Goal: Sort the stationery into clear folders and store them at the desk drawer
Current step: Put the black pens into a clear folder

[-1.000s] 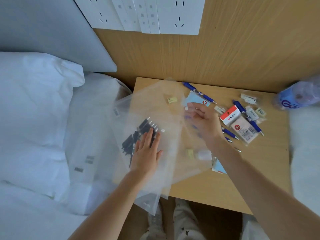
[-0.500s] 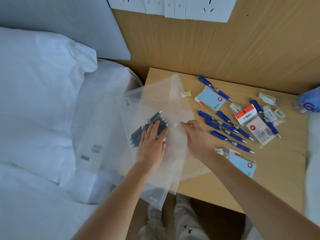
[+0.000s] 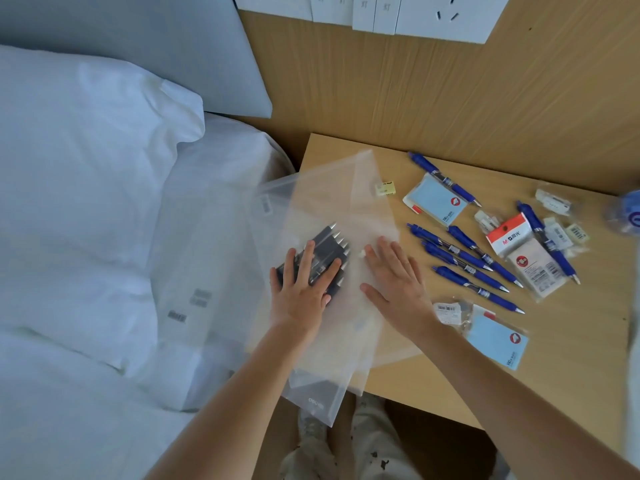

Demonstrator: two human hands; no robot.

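Observation:
A clear folder (image 3: 329,202) lies across the left edge of the small wooden desk (image 3: 571,358), holding several black pens (image 3: 330,245). My left hand (image 3: 301,285) presses flat on the folder over the black pens. Beside it, my right hand (image 3: 394,278) rests flat on the folder, fingers spread. Several blue pens (image 3: 464,261) lie loose on the desk to the right, among blue sticky-note pads (image 3: 436,199), a red-and-white packet (image 3: 509,233) and small wrapped erasers (image 3: 554,202).
More clear folders (image 3: 207,289) lie on the white bed (image 3: 69,202) to the left. A wooden wall panel with white sockets (image 3: 415,15) stands behind the desk. A plastic bottle (image 3: 627,213) sits at the far right edge.
My right hand drew back from the loose stationery and came down flat on the folder next to my left hand. The folder flap now lies flat.

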